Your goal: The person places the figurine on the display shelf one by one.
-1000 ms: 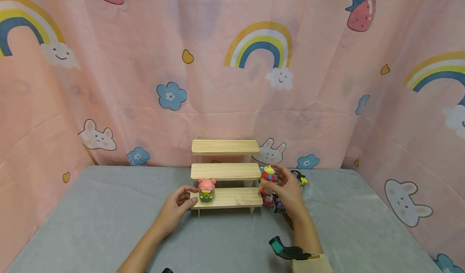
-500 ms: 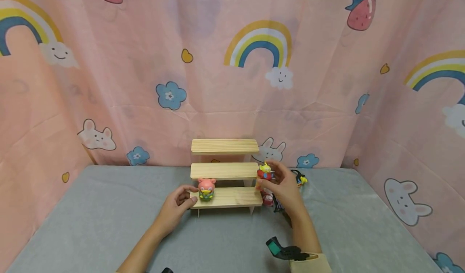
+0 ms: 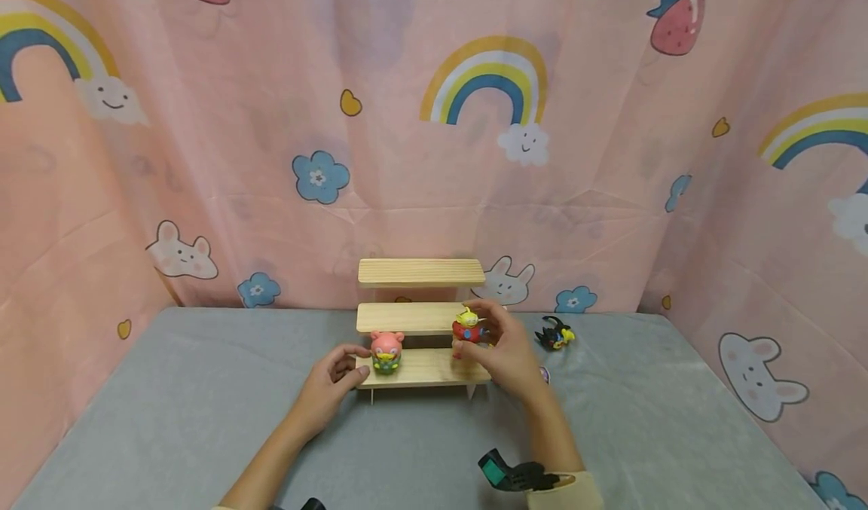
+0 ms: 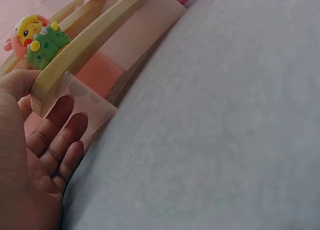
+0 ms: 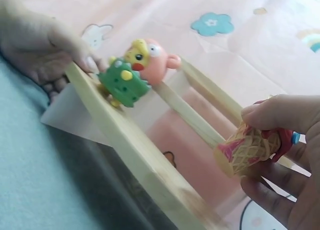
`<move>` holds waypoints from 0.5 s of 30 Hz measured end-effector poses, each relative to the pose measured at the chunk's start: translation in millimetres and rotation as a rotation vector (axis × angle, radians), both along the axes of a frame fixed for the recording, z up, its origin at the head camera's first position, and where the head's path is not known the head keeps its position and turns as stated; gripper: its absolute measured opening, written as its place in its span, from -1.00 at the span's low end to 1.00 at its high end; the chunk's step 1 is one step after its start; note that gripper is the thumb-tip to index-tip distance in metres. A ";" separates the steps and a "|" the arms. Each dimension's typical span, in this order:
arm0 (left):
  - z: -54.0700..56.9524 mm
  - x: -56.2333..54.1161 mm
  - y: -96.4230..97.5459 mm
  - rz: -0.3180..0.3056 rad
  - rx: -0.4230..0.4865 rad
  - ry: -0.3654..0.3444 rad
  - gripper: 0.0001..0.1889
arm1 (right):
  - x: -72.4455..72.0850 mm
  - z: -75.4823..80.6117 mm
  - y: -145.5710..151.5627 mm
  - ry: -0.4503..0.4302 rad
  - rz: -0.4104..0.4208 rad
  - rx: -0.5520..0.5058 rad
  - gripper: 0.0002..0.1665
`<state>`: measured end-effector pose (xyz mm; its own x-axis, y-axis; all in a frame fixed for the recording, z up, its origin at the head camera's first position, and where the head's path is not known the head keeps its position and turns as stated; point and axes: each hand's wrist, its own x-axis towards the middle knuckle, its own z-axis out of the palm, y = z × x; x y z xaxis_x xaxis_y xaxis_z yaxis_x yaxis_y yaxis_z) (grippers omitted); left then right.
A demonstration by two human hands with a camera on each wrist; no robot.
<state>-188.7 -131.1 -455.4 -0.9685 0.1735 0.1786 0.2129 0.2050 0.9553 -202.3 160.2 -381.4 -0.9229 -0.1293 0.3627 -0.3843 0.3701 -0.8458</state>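
Note:
A three-tier wooden display shelf [image 3: 434, 374] stands on the grey cloth, with clear plastic supports. My left hand [image 3: 330, 384] grips the left end of its lowest board; in the left wrist view the other fingers [image 4: 67, 135] spread beside the clear support. On that board's left end a pink-hooded figurine [image 3: 386, 352] in green sits upright, close to my left fingertips. My right hand [image 3: 505, 352] pinches a toy figurine [image 3: 467, 325] with yellow top and red body, above the lowest board's right part. Its waffle-cone base [image 5: 247, 152] shows in the right wrist view.
A black and yellow figurine [image 3: 556, 334] lies on the table to the right of the shelf. Part of a small round item [image 3: 545, 374] shows behind my right wrist. A pink printed curtain [image 3: 420, 156] hangs behind the table.
My right hand has moved left with the toy figurine, from beside the shelf to over its lowest board. My left hand and the pink-hooded figurine have stayed put.

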 end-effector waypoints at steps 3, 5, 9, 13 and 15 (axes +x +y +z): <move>-0.1 0.1 0.2 0.003 0.005 -0.002 -0.74 | 0.4 -1.5 -5.5 -0.003 0.001 0.020 -0.33; -0.4 0.1 0.2 -0.001 0.003 0.005 -0.74 | 1.1 -1.8 -8.9 -0.007 -0.003 0.029 -0.31; -0.5 0.3 0.0 -0.004 0.008 0.006 -0.73 | 3.9 -0.6 -15.5 -0.005 -0.008 0.077 -0.31; -0.2 0.2 -0.2 0.000 0.004 -0.001 -0.74 | 7.1 1.1 -21.0 0.030 -0.012 0.153 -0.32; -0.3 0.1 -0.1 0.001 0.002 -0.001 -0.74 | 7.7 0.8 -22.8 0.050 -0.007 0.164 -0.32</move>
<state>-188.6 -131.2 -455.7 -0.9688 0.1724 0.1782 0.2120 0.2031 0.9559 -194.6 137.4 -380.7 -0.9051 -0.1845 0.3831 -0.4217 0.5046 -0.7533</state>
